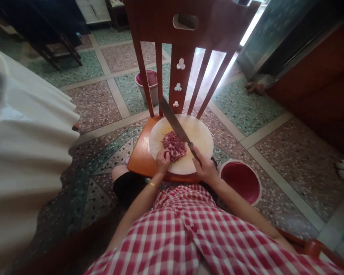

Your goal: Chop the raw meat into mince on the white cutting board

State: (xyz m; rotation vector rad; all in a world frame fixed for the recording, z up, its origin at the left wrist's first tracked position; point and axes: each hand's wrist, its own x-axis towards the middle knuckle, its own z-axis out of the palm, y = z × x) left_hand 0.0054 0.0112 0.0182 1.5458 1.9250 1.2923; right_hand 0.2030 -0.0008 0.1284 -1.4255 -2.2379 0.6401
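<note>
Meat (pixel 174 145) lies in a chopped pile on the board (pixel 199 131), which rests on the chair (pixel 142 152). Left hand (pixel 163 161): fingers curled at the pile's near-left edge; whether they grip any cannot be told. Right hand (pixel 205 166): closed around the handle of the knife (pixel 176 126). Pieces are probably light, soft and slippery; gather from the edge, fingertips tucked clear of the knife.

The top (pixel 166 233) has red and white checks and red buttons (pixel 194 228). A thin yellow band (pixel 153 184) circles the left wrist (pixel 158 177). The black bottoms (pixel 129 187) may be shorts.
</note>
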